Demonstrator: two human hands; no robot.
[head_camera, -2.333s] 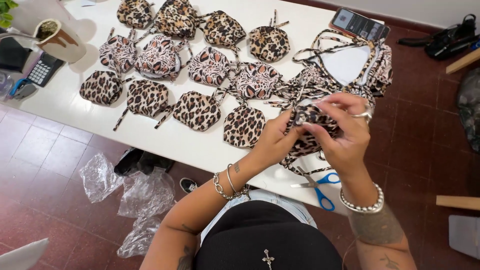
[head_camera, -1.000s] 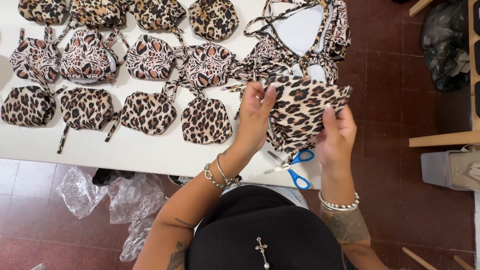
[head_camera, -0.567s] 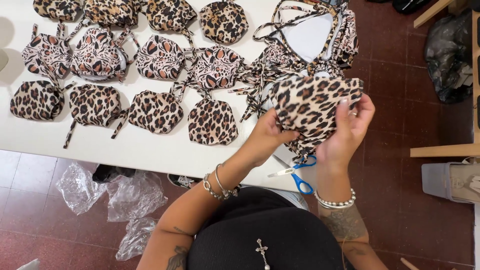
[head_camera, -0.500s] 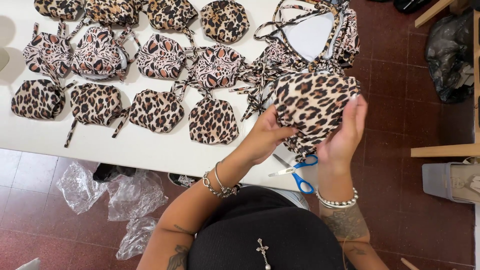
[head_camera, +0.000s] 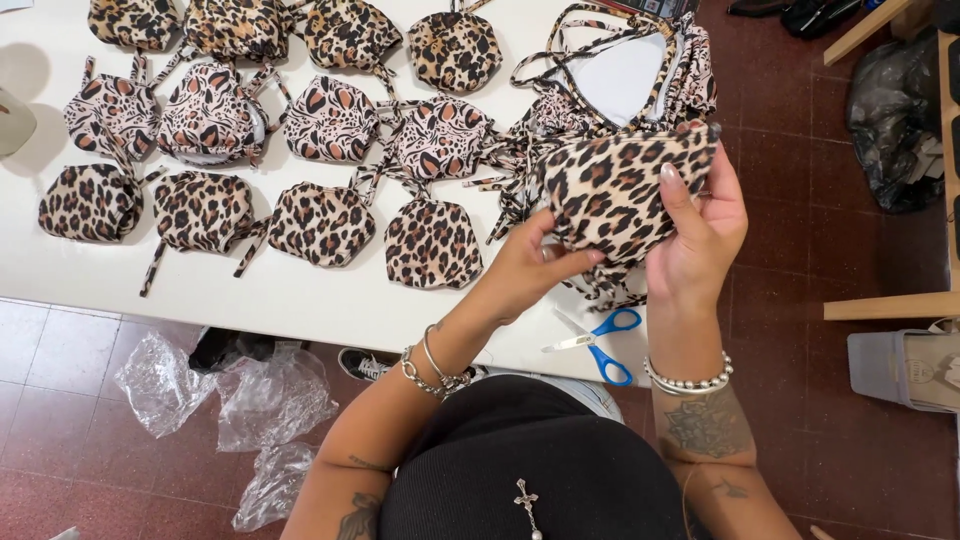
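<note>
Both hands pinch the leopard-print fabric piece (head_camera: 625, 190), left hand (head_camera: 535, 265) closed under its lower edge, right hand (head_camera: 700, 235) clamped on its side, held above the white table (head_camera: 300, 300). Risk: dangling straps could snag the sewn pieces (head_camera: 330, 222) or blue-handled scissors (head_camera: 598, 342).

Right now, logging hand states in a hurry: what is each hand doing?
Left hand: closed on the lower edge of the leopard-print fabric piece.
Right hand: closed on the same piece's right side.
</note>
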